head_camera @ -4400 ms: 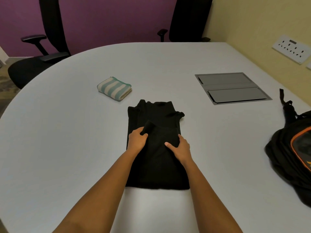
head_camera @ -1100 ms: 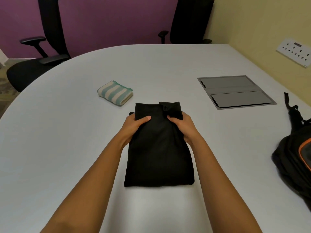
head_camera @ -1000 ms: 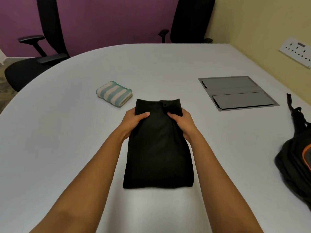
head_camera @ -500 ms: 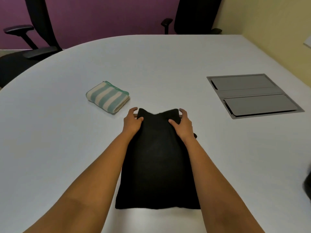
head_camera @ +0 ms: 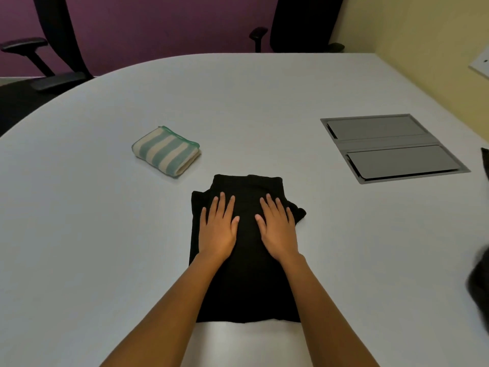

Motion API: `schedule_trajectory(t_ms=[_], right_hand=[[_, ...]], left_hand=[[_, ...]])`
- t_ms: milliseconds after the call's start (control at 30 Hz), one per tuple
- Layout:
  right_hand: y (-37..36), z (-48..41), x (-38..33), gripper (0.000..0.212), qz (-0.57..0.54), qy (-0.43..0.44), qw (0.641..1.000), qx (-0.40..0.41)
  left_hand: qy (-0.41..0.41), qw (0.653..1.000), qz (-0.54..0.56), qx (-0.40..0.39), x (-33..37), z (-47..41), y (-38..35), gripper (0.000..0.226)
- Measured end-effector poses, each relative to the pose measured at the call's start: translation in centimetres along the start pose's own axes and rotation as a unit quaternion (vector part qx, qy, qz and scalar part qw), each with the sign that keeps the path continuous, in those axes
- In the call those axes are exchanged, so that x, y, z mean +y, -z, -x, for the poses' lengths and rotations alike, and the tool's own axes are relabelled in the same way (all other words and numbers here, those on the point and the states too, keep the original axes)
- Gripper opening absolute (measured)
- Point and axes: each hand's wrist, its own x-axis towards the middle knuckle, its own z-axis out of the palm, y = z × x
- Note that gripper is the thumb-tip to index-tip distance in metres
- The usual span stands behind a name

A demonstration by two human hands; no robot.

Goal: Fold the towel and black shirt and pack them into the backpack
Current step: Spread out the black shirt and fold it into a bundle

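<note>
Left hand and right hand lie flat, fingers straight, pressing side by side on the folded black fabric shirt, gripping nothing. Shirt lies on the pale grey bench. Folded green-and-cream striped towel sits apart, far-left. Black backpack at right edge.

1. Black shirt: cloth, dead matt, no sheen, beneath my flat fingers.
2. Towel: thick woven cloth in green and cream stripes, nap looks soft and slightly rough, with a stitched green edge.
3. Desk: smooth pale grey top, satin, with a dull glare at the edge nearest me.
4. Hatch panel set in the desk: grey metal, smooth, semi-matt.
5. Chair armrest: black plastic, matt.
6. Backpack: dark, too blurred to tell the finish.
</note>
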Motion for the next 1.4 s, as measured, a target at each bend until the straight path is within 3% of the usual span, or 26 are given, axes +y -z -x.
schedule_trajectory(t_ms=[100, 200, 333, 467, 600, 800, 967, 1100, 1167, 1267, 1333, 1400], right_hand=[[0.9, 0.3, 0.1, 0.044, -0.116, -0.079, 0.981, 0.132], [1.6, 0.9, 0.4, 0.038, -0.217, -0.244, 0.917, 0.228], [2.4, 1.4, 0.7, 0.042, -0.399, -0.345, 0.826, 0.196], [3.7, 1.5, 0.8, 0.049, -0.493, -0.346, 0.781, 0.164], [4.4, 1.3, 1.2, 0.039, -0.531, -0.313, 0.779, 0.116], [3.8, 1.1, 2.1, 0.031, -0.553, -0.309, 0.762, 0.134], [3.2, 0.8, 2.3, 0.03, -0.53, -0.318, 0.773, 0.142], [2.8, 0.7, 2.8, 0.033, -0.503, -0.343, 0.783, 0.125], [2.9, 0.6, 3.0, 0.032, -0.496, -0.339, 0.792, 0.111], [3.5, 0.5, 2.8, 0.027, -0.508, -0.288, 0.802, 0.126], [3.9, 0.4, 2.3, 0.023, -0.5, -0.216, 0.829, 0.128], [3.9, 0.4, 2.1, 0.019, -0.475, -0.145, 0.865, 0.077]], left_hand=[[0.014, 1.0, 0.011, -0.003, -0.3, -0.1, 0.6, 0.055], [0.019, 1.0, 0.023, 0.011, 0.5, 0.3, 1.2, 0.054], [-0.047, 0.998, 0.043, 0.029, 3.6, 1.0, 2.2, 0.05], [-0.098, 0.992, 0.072, 0.017, 6.7, 0.2, 2.4, 0.048], [-0.074, 0.992, 0.096, -0.032, 8.9, -1.3, 2.5, 0.051], [0.008, 0.996, 0.075, -0.047, 11.0, -3.7, 2.6, 0.041], [0.072, 0.992, 0.073, -0.075, 11.4, -5.2, 2.6, 0.039], [0.075, 0.989, 0.065, -0.107, 11.8, -5.7, 2.9, 0.025], [0.076, 0.987, 0.121, -0.072, 11.8, -5.5, 2.9, 0.019], [0.087, 0.973, 0.211, 0.04, 11.0, -4.0, 3.1, 0.017], [0.086, 0.963, 0.235, 0.099, 10.5, -3.0, 3.2, 0.017], [0.072, 0.961, 0.24, 0.119, 10.3, -2.5, 3.3, 0.016]])
